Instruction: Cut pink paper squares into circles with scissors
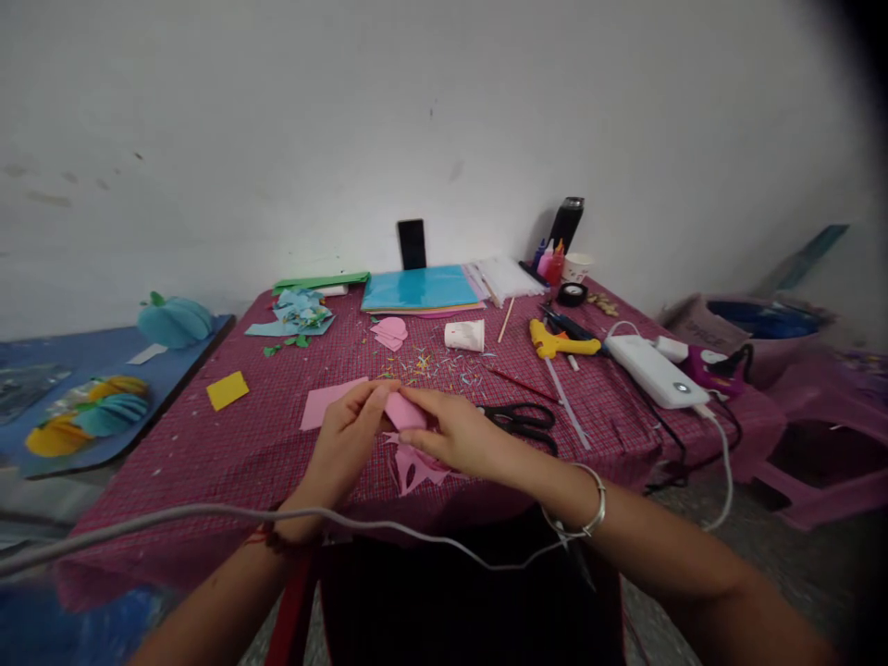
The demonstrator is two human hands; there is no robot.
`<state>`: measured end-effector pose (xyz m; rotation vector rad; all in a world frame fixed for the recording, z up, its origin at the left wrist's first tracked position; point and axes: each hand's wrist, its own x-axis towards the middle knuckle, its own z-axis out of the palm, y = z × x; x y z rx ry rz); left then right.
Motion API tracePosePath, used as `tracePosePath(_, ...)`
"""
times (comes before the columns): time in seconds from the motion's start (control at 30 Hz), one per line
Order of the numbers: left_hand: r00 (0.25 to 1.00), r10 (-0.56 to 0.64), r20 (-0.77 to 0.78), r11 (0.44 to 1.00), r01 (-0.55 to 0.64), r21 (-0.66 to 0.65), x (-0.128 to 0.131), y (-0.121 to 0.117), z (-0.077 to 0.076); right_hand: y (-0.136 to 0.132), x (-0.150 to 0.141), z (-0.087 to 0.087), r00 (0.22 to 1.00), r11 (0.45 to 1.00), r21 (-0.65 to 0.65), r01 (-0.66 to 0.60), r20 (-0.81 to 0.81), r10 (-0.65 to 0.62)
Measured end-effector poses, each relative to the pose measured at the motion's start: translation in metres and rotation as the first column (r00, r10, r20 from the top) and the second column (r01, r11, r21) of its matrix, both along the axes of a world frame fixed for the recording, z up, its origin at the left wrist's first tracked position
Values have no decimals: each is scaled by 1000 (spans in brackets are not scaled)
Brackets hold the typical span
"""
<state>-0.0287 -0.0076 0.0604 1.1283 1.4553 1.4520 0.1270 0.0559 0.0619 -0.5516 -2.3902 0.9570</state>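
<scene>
Between my two hands is a folded piece of pink paper (pixel 404 413), near the front edge of the table. My left hand (pixel 355 427) pinches its left side, and my right hand (pixel 450 427) grips its right side with the thumb below. Pink paper scraps (pixel 418 470) with cut-out holes lie just under my hands. To the left a flat pink sheet (pixel 323 403) rests on the cloth, partly behind my left hand. Black-handled scissors (pixel 524 418) lie beside my right wrist, their blades mostly hidden. Further back sit some cut pink pieces (pixel 389 333).
A white cable (pixel 388 524) crosses in front of my forearms. A paper cup (pixel 464 336) lies on its side near scattered trimmings. On the right are a yellow glue gun (pixel 561 342) and a white power bank (pixel 656 372). A yellow paper square (pixel 228 390) lies left; a phone (pixel 412 244) leans on the wall.
</scene>
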Motion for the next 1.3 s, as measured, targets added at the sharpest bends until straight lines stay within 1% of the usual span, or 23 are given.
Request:
tracePosePath(0.1, 991, -7, 131, 1000, 5, 12, -1, -4, -8, 0, -3, -3, 999, 996, -78, -42, 14, 43)
tracePosePath(0.17, 984, -2, 176, 1000, -2, 25, 1, -5, -13, 1, -3, -4, 996, 987, -135, -84, 6, 85)
tracePosePath(0.3, 981, 4, 193, 1000, -9, 27, 5, -5, -19, 6, -3, -7, 985, 954, -247, -172, -59, 163)
tracePosePath(0.43, 982, -25, 187, 999, 18, 43, 6, -3, -21, 10, -1, -12, 972, 923, -311, -225, -140, 189)
tracePosePath(0.5, 986, -20, 168, 999, 13, 43, 5, -2, -22, 10, 0, -13, 972, 922, -316, -225, -143, 187)
tracePosePath(0.57, 994, 24, 107, 998, -29, 48, 6, 0, -22, 8, 1, -12, 976, 927, -310, -211, -123, 181)
tracePosePath(0.63, 998, 57, 33, 996, -59, 61, 8, 1, -22, 6, 1, -11, 983, 939, -295, -177, -91, 157)
tracePosePath(0.7, 998, 57, -2, 996, -57, 70, 11, 2, -22, 5, 1, -12, 988, 950, -276, -147, -76, 131)
tracePosePath(0.8, 999, 14, 44, 999, -17, 50, 12, 4, -21, 12, 2, -17, 992, 962, -245, -121, -75, 105)
tracePosePath(0.9, 998, 16, 60, 1000, -16, 8, -3, 12, -14, 33, 6, -22, 999, 986, -161, -37, -41, 31)
tracePosePath(0.97, 996, 75, 44, 997, -76, 8, -22, 28, -4, 50, 10, -24, 998, 995, -91, 50, -40, -54)
tracePosePath(1.0, 995, 99, 29, 995, -99, 3, -33, 40, 1, 59, 12, -25, 995, 994, -74, 84, -51, -88)
tracePosePath(1.03, 993, 114, 7, 993, -114, 1, -44, 55, 6, 66, 14, -26, 988, 990, -75, 121, -84, -127)
tracePosePath(1.1, 990, 138, -42, 990, -139, -23, -62, 90, 12, 77, 17, -29, 973, 978, -115, 176, -133, -190)
tracePosePath(1.2, 983, 118, -143, 989, -128, -68, -80, 143, 12, 82, 19, -35, 967, 966, -168, 195, -129, -218)
tracePosePath(1.27, 971, 89, -221, 988, -114, -104, -93, 167, 9, 81, 20, -38, 975, 968, -182, 174, -107, -195)
tracePosePath(1.3, 960, 66, -271, 986, -104, -127, -100, 174, 8, 80, 21, -39, 979, 969, -188, 160, -99, -181)
